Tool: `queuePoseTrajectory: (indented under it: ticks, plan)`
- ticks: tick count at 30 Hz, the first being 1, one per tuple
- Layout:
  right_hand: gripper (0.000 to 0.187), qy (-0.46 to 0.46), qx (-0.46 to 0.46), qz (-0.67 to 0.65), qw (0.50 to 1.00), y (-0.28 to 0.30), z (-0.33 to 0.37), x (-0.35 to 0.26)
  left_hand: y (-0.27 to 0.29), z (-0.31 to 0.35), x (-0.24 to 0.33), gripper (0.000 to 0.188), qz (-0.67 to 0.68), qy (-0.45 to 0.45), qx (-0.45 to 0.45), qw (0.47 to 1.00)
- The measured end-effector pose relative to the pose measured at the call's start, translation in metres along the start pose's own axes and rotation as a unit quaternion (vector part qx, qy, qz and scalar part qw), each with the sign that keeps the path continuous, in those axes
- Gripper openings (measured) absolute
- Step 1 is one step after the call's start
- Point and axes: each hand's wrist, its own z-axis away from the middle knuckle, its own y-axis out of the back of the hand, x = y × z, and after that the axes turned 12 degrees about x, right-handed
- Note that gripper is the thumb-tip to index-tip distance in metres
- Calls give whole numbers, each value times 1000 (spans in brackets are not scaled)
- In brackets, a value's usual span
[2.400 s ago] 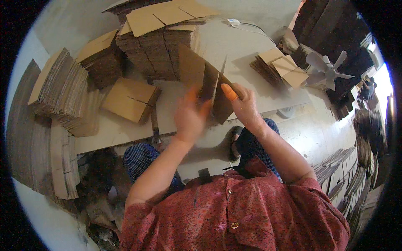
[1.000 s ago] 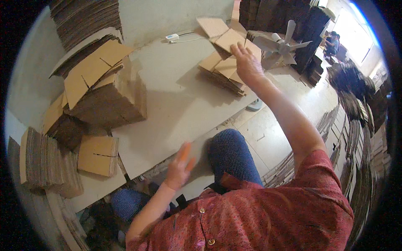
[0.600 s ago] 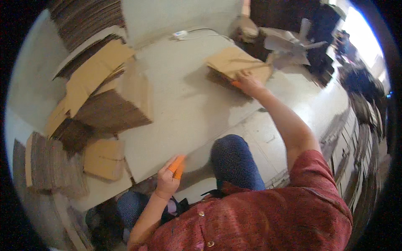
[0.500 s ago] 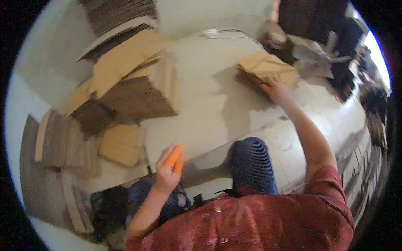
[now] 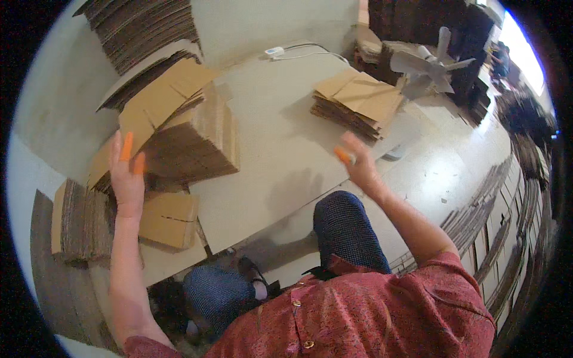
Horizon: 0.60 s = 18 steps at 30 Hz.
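The left hand is raised with its fingers spread and nothing gripped, 2 of them in orange covers; it is in front of the tall cardboard stack at the left of the white tabletop, though from this angle I can't tell whether it touches the cardboard. A loose tan sheet with 2 dark slits lies tilted over that stack. The right hand, also with orange on it, is over the front edge of the tabletop, released and apparently empty, just in front of the smaller cardboard pile, whose upper pieces sit unevenly. Near the left wrist is a low cardboard block with a dark slit, and left of it a row of cardboard pieces packed together. A white device with a cable lies at the back, and a pale fan stands beyond the smaller pile.
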Motion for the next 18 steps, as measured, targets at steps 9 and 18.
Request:
queuePoseTrajectory:
  ticks: [9,18]
  plan:
    - [76,-278,269,83,918,60,-71,116,-40,52,140,42,253,-76,-114,958]
    - [100,-417,215,-63,881,63,-109,118,-282,-12,203,54,371,85,-246,891]
